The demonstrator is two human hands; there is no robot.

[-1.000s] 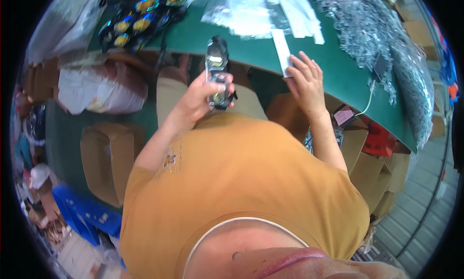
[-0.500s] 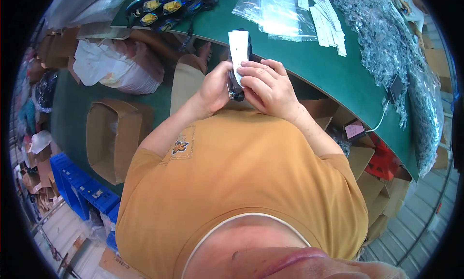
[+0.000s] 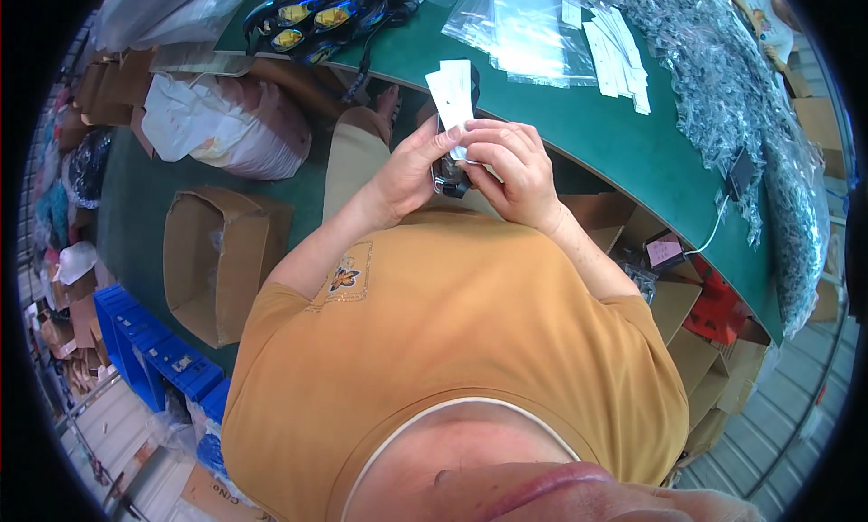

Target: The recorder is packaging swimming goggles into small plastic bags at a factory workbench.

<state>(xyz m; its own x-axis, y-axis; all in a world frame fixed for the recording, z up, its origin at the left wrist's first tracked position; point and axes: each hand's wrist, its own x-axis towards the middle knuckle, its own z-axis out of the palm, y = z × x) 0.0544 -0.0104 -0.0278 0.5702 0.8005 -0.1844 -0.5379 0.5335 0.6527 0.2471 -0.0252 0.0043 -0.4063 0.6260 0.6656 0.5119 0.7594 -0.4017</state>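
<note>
You're pairing the white paper slip (image 3: pixel 455 95) with the dark goggles (image 3: pixel 449 167) at chest height; left hand (image 3: pixel 407 174) is gripping the goggles, right hand (image 3: pixel 508 165) is pinching the slip — both closed. Next move probably needs a clear bag (image 3: pixel 529 33) from the green table (image 3: pixel 579 128) — judging only.

Both hands meet in front of the chest, just short of the table (image 3: pixel 579 124) edge: left hand (image 3: pixel 411 165) and right hand (image 3: pixel 511 169) side by side, touching, a card (image 3: pixel 455 92) and a small dark item (image 3: pixel 449 171) held between them. On the table beyond, goggles (image 3: pixel 316 15) lie to the left, clear bags (image 3: pixel 520 29) straight ahead, paper slips (image 3: pixel 619 52) just right of those, a heap of packets (image 3: pixel 732 88) further right. Down on the floor at left, an open box (image 3: pixel 212 260), a full sack (image 3: pixel 226 128) behind it, crates (image 3: pixel 154 359) nearer.
</note>
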